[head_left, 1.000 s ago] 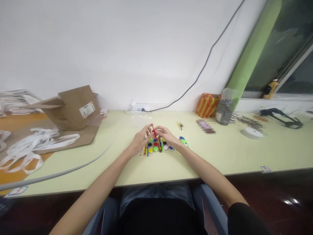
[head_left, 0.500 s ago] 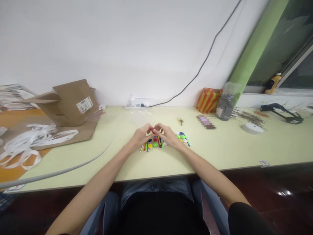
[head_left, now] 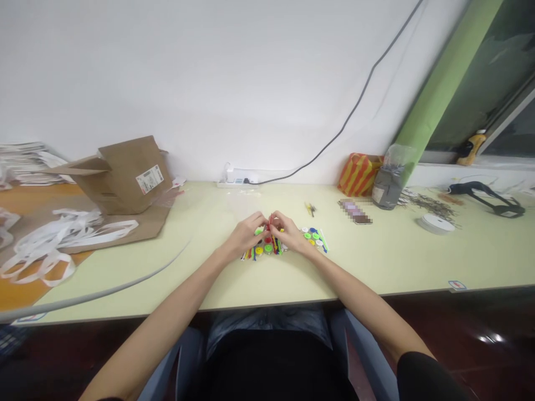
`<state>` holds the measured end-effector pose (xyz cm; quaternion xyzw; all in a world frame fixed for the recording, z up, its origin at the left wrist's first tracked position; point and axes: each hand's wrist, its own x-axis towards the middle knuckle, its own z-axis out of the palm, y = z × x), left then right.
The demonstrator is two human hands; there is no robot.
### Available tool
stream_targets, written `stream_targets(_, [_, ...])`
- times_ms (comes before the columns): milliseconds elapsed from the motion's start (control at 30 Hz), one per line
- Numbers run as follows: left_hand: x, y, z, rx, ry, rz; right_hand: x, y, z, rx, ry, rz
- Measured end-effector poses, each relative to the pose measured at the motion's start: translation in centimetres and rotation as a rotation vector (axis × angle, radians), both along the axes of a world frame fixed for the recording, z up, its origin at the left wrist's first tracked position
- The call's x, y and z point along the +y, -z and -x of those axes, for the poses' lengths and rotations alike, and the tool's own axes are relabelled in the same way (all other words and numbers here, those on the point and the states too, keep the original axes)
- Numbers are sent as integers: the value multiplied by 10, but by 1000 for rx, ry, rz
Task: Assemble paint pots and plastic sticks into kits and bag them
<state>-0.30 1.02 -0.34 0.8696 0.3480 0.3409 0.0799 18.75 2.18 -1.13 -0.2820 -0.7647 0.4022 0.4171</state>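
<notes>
Over the middle of the table, my left hand (head_left: pixel 246 234) and my right hand (head_left: pixel 288 231) meet fingertip to fingertip. Both are closed in a pinch on small red plastic parts, and a thin red stick (head_left: pixel 271 218) points up between them. Fingers hide most of what each one grips. Beneath them lie round plastic discs, among them a yellow disc (head_left: pixel 259 251) and a green disc (head_left: pixel 268 249), with bundles of coloured plastic sticks (head_left: pixel 276 245) alongside. More discs (head_left: pixel 308 235) and a few sticks (head_left: pixel 324 240) lie just right of my right hand.
An open cardboard box (head_left: pixel 129 178) and white straps (head_left: pixel 71 234) are at the left, near a grey cable (head_left: pixel 125 285). Along the back stand a power strip (head_left: pixel 238 181), a striped bag (head_left: pixel 357 174) and a dark container (head_left: pixel 387 186). A white roll (head_left: pixel 436 224) lies right.
My fingertips have drawn closer together, and the thin red stick now shows upright between them. The whole view has shifted slightly; the discs and sticks on the table look the same.
</notes>
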Motion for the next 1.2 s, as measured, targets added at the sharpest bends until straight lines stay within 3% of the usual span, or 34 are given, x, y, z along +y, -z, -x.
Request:
stream_targets(233, [-10, 5, -14, -35, -7, 22, -13, -10, 7, 197, -80, 242])
stream_targets(367, [-9, 5, -10, -46, -15, 44, -12, -7, 6, 185, -76, 250])
stream_targets(500, [-2, 1, 6, -134, -117, 62, 1, -9, -6, 191, -19, 159])
stream_targets(633, [3, -3, 18, -201, -220, 61, 25, -26, -38, 125, 159, 74])
stream_targets(700, [4, -4, 20, -191, -240, 55, 38, -34, -61, 18, 218, 156])
stream_targets(800, [4, -3, 18, -147, -226, 54, 54, -39, -100, -196, 160, 299])
stream_targets(1000, [6, 4, 14, -101, -211, 59, 65, -10, -161, -318, 310, 456])
stream_targets(1100, [8, 5, 14, -108, -235, 61, 63, 3, -172, -395, 321, 484])
stream_targets(1200, [9, 5, 14, -107, -252, 58, 60, 4, -173, -470, 272, 479])
